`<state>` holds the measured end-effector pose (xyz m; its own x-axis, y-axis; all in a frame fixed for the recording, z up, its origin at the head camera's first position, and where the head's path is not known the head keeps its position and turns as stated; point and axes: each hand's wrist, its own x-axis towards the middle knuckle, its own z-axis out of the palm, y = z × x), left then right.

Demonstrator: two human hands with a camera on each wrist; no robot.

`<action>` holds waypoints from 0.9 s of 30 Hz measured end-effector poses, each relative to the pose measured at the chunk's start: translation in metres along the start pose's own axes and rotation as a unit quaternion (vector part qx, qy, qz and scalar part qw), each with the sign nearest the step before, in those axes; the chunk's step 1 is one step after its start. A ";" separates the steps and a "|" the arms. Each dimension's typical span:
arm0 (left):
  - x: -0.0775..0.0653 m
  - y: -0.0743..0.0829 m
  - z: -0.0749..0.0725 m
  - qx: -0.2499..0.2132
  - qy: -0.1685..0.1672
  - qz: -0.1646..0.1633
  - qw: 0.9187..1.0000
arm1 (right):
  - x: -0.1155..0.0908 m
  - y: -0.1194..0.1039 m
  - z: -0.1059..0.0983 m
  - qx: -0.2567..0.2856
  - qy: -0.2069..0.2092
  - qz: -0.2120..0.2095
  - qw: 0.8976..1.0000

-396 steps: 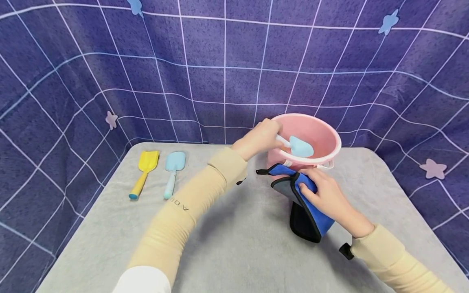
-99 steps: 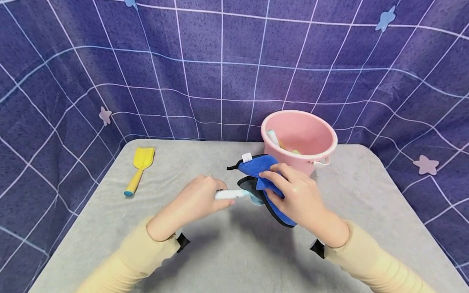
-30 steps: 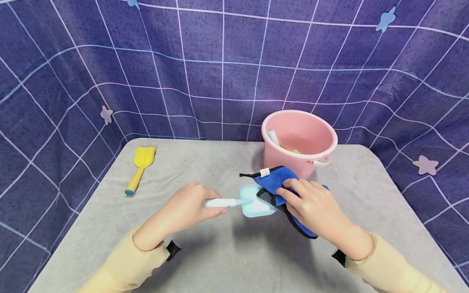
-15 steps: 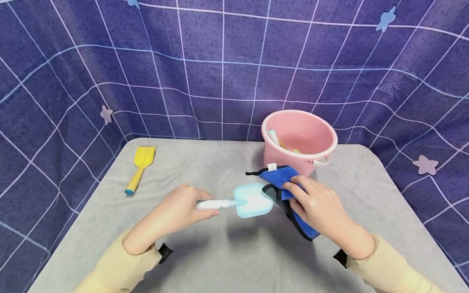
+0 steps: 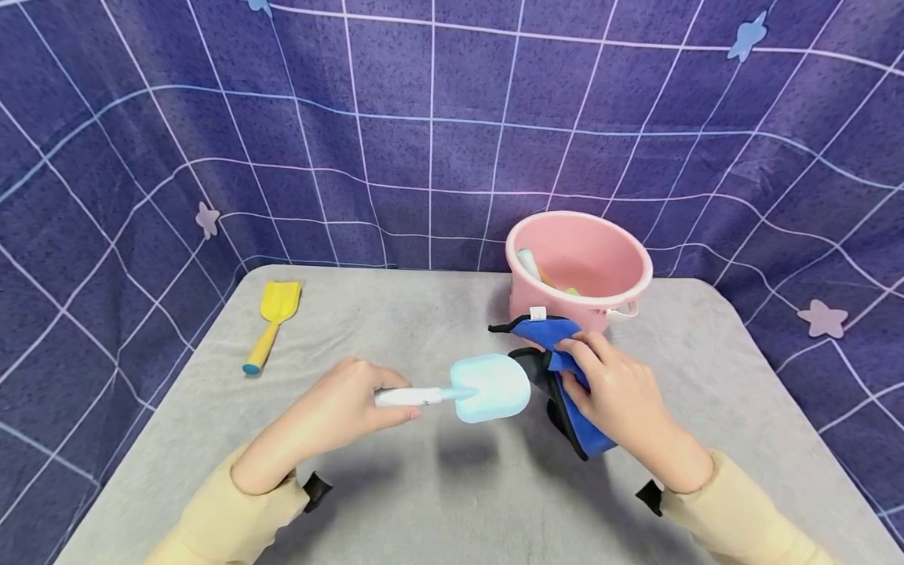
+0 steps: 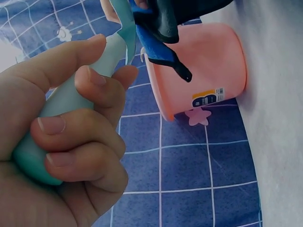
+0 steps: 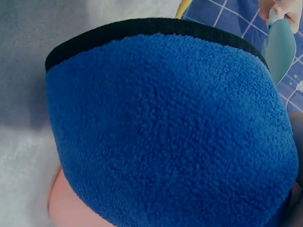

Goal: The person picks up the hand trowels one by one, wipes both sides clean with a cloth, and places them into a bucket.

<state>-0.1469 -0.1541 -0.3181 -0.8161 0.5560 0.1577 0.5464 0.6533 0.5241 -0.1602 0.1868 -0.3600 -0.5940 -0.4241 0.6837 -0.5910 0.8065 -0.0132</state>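
My left hand (image 5: 342, 406) grips the white handle of a toy shovel, its fingers curled round it, as the left wrist view also shows. The shovel's light blue blade (image 5: 494, 388) points right, held above the table. My right hand (image 5: 621, 392) pinches a folded blue cleaning cloth (image 5: 592, 431) with black edging, a white tag and a grey-black underside. The cloth hangs just right of the blade, its edge close to the blade's right side; whether they touch is hard to tell. In the right wrist view the blue cloth (image 7: 165, 127) fills most of the picture.
Behind the cloth stands a pink bucket (image 5: 614, 267) with a white-handled thing (image 5: 526, 264) and yellow and green pieces inside. A yellow toy shovel (image 5: 271, 322) lies at the table's left. A purple grid-patterned curtain (image 5: 395, 141) surrounds the back and sides of the grey table (image 5: 395, 502).
The light blue shovel once lying beside the yellow one is now in my left hand; another went into the bucket. The cloth has slid rightward off the blade, and my left hand has shifted left.
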 end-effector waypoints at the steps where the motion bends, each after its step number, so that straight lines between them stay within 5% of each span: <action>1: 0.000 0.000 0.000 -0.002 0.000 0.000 1.000 | 0.000 0.000 0.001 0.001 0.000 0.005 1.000; 17: 0.009 0.000 0.008 -0.014 0.010 -0.024 1.000 | 0.022 -0.014 -0.018 0.052 0.053 0.061 0.995; 27: 0.021 0.006 0.015 0.002 0.035 0.004 0.999 | 0.034 -0.032 -0.030 0.051 0.058 0.056 0.995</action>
<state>-0.1578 -0.1312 -0.3242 -0.8224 0.5248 0.2197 0.5540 0.6511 0.5188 -0.1449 0.1586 -0.3148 -0.5956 -0.2776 0.7538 -0.5799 0.7979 -0.1644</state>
